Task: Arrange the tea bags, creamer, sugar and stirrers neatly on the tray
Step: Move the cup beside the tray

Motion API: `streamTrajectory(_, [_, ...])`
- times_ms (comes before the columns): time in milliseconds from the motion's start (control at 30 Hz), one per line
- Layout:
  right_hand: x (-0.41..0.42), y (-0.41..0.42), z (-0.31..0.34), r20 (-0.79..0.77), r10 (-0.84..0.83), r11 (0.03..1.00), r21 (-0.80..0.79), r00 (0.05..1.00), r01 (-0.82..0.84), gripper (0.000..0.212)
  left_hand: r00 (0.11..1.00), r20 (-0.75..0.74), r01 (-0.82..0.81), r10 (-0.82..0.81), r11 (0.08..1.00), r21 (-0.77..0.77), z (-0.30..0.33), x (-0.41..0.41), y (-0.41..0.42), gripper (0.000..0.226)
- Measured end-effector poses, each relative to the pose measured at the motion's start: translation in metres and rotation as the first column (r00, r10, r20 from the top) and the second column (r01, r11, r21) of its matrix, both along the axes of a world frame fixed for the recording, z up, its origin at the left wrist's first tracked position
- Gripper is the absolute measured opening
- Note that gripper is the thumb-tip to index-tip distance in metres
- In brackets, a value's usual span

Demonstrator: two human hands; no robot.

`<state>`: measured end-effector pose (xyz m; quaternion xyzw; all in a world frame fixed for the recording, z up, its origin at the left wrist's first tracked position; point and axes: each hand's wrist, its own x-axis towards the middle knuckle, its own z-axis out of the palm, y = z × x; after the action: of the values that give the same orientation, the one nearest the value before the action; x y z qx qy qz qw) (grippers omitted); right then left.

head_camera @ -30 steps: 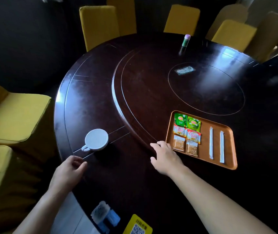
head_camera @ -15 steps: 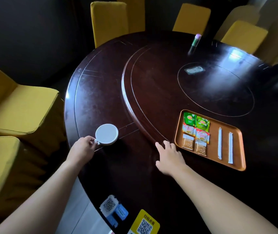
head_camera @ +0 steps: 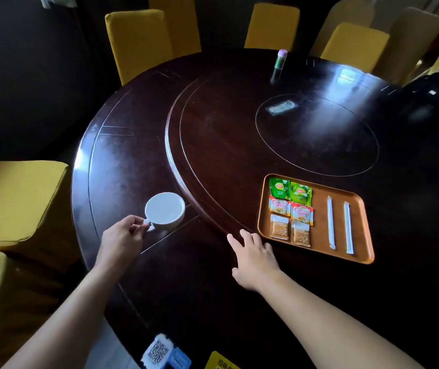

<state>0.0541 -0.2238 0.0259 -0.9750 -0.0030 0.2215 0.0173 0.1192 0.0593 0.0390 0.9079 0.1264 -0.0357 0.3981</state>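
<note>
At lower right of the frame we see the orange tray (head_camera: 317,250) holding two green tea bags (head_camera: 290,190), two creamer sachets (head_camera: 291,210), two sugar packets (head_camera: 289,231) and two stirrers (head_camera: 338,226) — all in tidy rows. Our left hand (head_camera: 122,239) pinches the white cup (head_camera: 164,211) by its handle; our right hand (head_camera: 253,255) lies open-fingered on the dark table (head_camera: 213,129) — just beside the tray's corner.

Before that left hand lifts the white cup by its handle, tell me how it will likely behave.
The white cup looks like glazed ceramic, so probably rigid, fairly heavy for its size and breakable if knocked. It sits wide and low, so tipping seems unlikely. The left hand pinches only the small handle, so the cup may swing or tilt as it rises off the glossy table.
</note>
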Motion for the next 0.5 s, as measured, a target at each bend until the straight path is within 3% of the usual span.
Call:
streamTrajectory(133, [-0.001,-0.001,-0.001,0.007,0.023,0.999,0.023,1.000,-0.023,0.083,0.998,0.037,0.043,-0.041,0.997,-0.060,0.014,0.021,-0.036,0.009])
streamTrajectory(500, [0.004,-0.005,-0.005,0.006,0.037,0.999,0.035,0.999,-0.037,0.082,0.977,0.018,0.213,-0.212,0.976,-0.042,0.014,0.072,-0.141,0.010])
